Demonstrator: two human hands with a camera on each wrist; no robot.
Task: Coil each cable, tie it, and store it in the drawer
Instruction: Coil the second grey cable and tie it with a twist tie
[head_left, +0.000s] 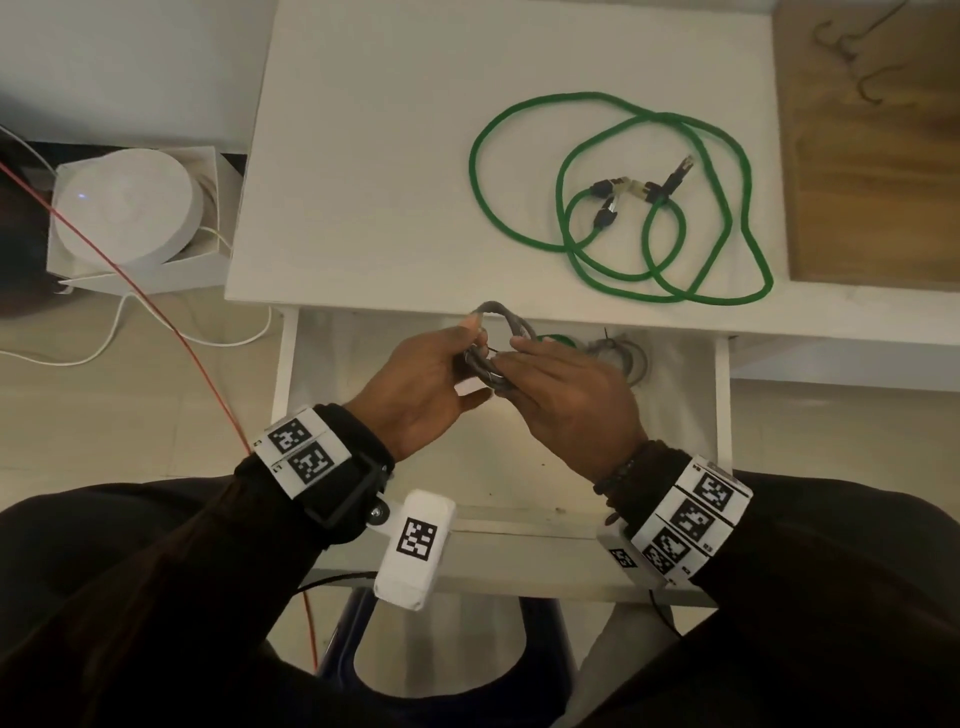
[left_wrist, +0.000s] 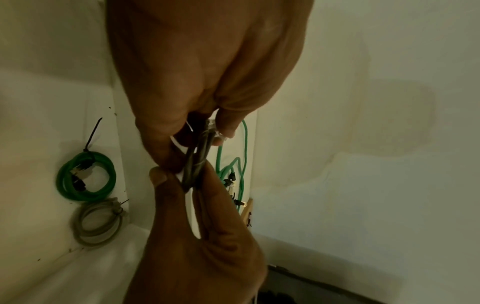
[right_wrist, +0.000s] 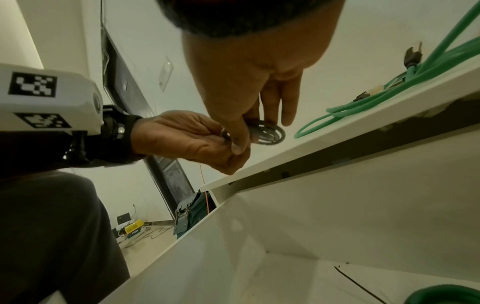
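A small coil of grey cable (head_left: 501, 332) hangs above the open white drawer (head_left: 722, 415), held between both hands. My left hand (head_left: 426, 374) grips its left side with curled fingers. My right hand (head_left: 561, 384) pinches the right side, its thumb (right_wrist: 237, 144) pressed on the grey cable (right_wrist: 267, 133). A thin black tie end (head_left: 492, 349) shows between the hands. A long green cable (head_left: 623, 208) lies loose on the white table top (head_left: 363, 156). In the drawer lie a tied green coil (left_wrist: 85, 176) and a tied grey coil (left_wrist: 97, 222).
A wooden board (head_left: 872, 156) with metal hooks lies at the table's right end. On the floor to the left stands a round white device (head_left: 124, 208) in a box, with a red wire (head_left: 156, 312) and white cords. A loose black tie (right_wrist: 355, 281) lies in the drawer.
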